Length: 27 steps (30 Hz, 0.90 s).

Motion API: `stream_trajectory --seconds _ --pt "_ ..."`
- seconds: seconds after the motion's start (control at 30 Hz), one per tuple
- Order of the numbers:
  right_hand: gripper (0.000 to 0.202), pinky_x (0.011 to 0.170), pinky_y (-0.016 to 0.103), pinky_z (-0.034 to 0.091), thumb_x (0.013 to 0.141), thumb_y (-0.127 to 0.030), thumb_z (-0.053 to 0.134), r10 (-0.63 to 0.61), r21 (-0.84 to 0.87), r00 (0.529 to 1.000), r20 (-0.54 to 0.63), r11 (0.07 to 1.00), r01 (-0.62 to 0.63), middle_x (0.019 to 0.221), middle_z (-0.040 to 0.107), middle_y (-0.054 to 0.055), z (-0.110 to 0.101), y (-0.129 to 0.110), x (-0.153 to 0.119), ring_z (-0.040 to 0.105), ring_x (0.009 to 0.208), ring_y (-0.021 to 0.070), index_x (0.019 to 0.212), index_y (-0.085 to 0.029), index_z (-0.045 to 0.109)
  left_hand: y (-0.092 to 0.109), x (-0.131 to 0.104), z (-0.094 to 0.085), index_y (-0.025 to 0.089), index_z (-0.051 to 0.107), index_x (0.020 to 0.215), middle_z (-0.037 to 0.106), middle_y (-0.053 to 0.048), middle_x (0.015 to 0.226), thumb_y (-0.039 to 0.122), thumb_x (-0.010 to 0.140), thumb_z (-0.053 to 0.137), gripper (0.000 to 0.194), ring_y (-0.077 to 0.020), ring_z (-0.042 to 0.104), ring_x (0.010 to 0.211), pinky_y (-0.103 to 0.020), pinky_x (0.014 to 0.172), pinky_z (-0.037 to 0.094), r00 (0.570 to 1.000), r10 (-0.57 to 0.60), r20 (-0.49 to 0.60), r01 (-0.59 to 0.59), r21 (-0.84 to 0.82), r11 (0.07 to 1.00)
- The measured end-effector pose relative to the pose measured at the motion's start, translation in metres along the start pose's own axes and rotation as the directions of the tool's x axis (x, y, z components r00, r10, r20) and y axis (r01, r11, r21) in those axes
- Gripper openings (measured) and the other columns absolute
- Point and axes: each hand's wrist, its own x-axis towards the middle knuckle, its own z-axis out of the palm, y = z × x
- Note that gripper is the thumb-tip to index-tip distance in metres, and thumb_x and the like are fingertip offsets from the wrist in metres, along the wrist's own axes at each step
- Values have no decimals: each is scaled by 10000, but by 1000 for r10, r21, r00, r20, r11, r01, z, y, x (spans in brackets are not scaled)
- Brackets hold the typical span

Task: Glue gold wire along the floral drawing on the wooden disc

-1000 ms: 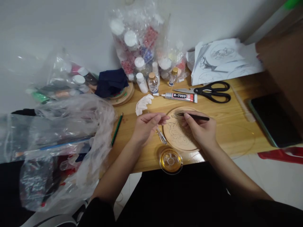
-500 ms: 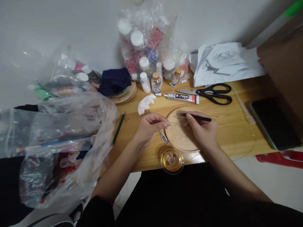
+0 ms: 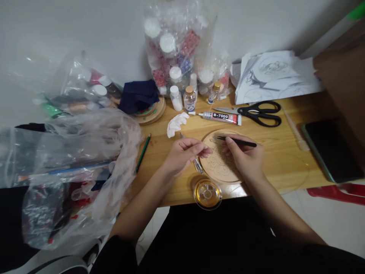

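Note:
My right hand (image 3: 247, 155) is closed around black tweezers (image 3: 241, 141), held almost level with the tips pointing left over a round wooden board (image 3: 216, 173). Flower-like lines show on the board. My left hand (image 3: 186, 152) is at the board's left edge, thumb and fingertips pinched together; whatever lies between them is too small to make out. Partly under that hand, slim metallic tools (image 3: 197, 166) rest on the table. A clear spool with a golden ring (image 3: 207, 194) sits at the table's front edge, below the board.
Behind the board lie a B-7000 glue tube (image 3: 222, 117), black-handled scissors (image 3: 261, 113) and a crumpled tissue (image 3: 177, 125). Small bottles (image 3: 189, 99) stand before bagged jars (image 3: 168, 43). A green pencil (image 3: 143, 153) and plastic bags (image 3: 114, 129) are left; a phone (image 3: 333, 150) lies right.
My left hand has shifted slightly right, its fingertips now further over the board's edge. My right hand keeps the tweezers in nearly the same place. The whole view has drifted a little.

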Motion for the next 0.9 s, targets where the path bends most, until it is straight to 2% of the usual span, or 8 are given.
stream_trajectory --seconds 0.17,0.33,0.43,0.6,0.67,0.73,0.8,0.9 --pt "201 508 247 539 789 -352 739 22 13 1000 -1 1000 -22 775 748 52 1 0 0 601 526 97 880 -176 773 0 0 -2 154 660 594 650 10 572 455 537 948 420 -75 576 545 -221 574 488 1000 -23 -13 23 -18 1000" --pt "252 497 248 533 771 -394 740 30 38 1000 9 999 -30 761 744 59 1 1 0 595 520 101 869 -164 768 4 3 -2 153 546 580 516 52 522 488 533 947 524 -65 504 527 -212 545 425 999 42 -22 -43 -64 997" --pt "267 500 251 531 760 -412 736 22 60 1000 9 998 -23 755 740 62 1 1 1 598 527 107 849 -162 762 17 5 1 166 448 597 408 81 525 456 671 891 534 -53 468 512 -183 529 396 993 100 -55 -105 -96 990" --pt "268 490 258 520 734 -419 737 7 91 1000 4 996 -7 716 729 60 1 2 3 589 511 114 818 -165 750 45 -6 11 167 372 609 329 78 533 285 991 552 439 -37 391 456 -145 493 349 974 169 -153 -186 -104 977" --pt "272 485 257 515 728 -421 733 1 103 1000 4 995 -1 702 724 53 1 3 3 580 498 110 820 -165 745 47 -27 10 178 332 592 279 83 507 325 1009 500 473 -38 330 414 -151 460 313 953 220 -206 -231 -28 973" --pt "277 487 257 514 726 -422 729 -5 115 1000 3 993 5 696 721 48 1 4 4 579 497 108 825 -163 740 36 -61 4 192 292 584 252 86 488 451 973 520 520 -38 281 391 -166 436 287 920 309 -241 -274 170 947" --pt "279 490 257 513 725 -422 729 -11 124 1000 1 992 11 687 717 44 2 5 4 581 498 109 823 -160 735 14 -105 -9 202 261 568 266 79 478 647 913 452 595 -45 272 391 -182 425 286 902 313 -298 -124 516 848" --pt "282 497 258 512 715 -419 741 -25 136 1000 -6 990 25 692 717 45 3 7 4 589 509 111 817 -156 731 -31 -174 -38 212 272 491 282 64 407 787 826 433 684 -63 299 379 -217 416 292 904 196 -379 103 638 763"
